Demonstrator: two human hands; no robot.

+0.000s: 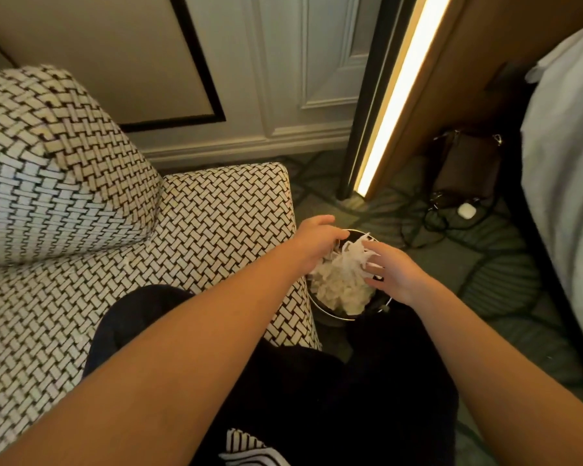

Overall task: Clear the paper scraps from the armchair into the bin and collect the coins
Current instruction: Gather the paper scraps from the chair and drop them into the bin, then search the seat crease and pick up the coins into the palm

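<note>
Head view: the paper scraps lie heaped in the bin, just beside the armchair. The right hand is over them, fingers spread and touching the pile. The left hand curls at the bin's far rim; I cannot tell whether it grips anything.

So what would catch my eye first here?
Probably the left hand and right hand over a round bin heaped with white paper scraps, right of centre. Then the armchair in bold black-and-white weave on the left, and the bright light strip slanting down at upper right.
</note>
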